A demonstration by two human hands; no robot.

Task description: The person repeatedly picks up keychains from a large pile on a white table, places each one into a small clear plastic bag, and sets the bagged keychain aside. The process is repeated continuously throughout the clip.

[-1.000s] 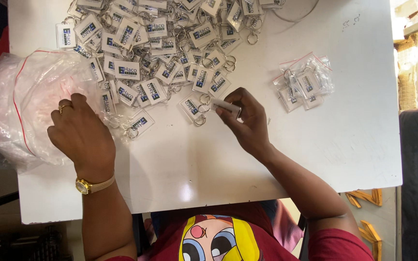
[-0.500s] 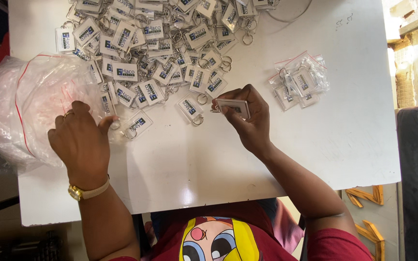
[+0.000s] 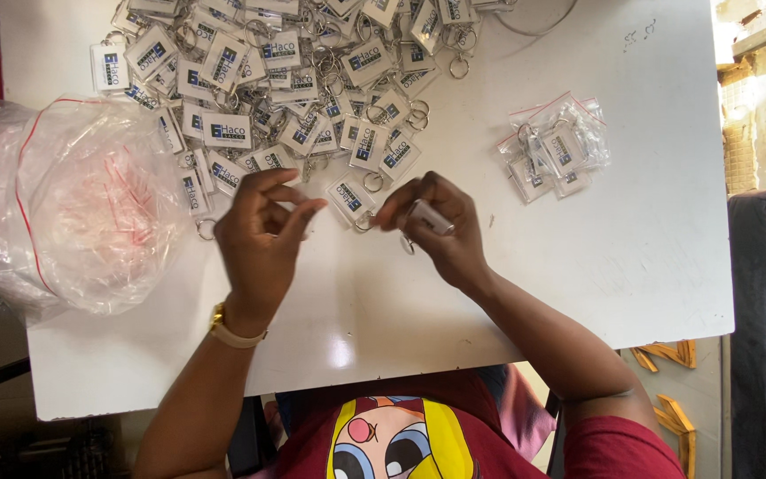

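Head camera is showing us seated at a white rectangular table [image 3: 578,293], working near the middle of the frame. Our right hand [image 3: 436,226] is pinching one clear plastic keychain tag with a metal ring [image 3: 430,216] between thumb and fingertips, its ring hanging just below. Our left hand [image 3: 263,235] is hovering beside it with fingers loosely spread and holding nothing. To handle the tag well, we are judging that a grip on its edges keeps the ring free.

A big heap of matching clear keychain tags [image 3: 294,80] is filling the upper centre, touching our fingertips. A crumpled clear plastic bag with red trim [image 3: 73,204] is lying at the left edge, and a small sealed packet of tags [image 3: 556,146] sits upper right. Bare tabletop is lying lower right, giving open room; the near edge runs just below our wrists.
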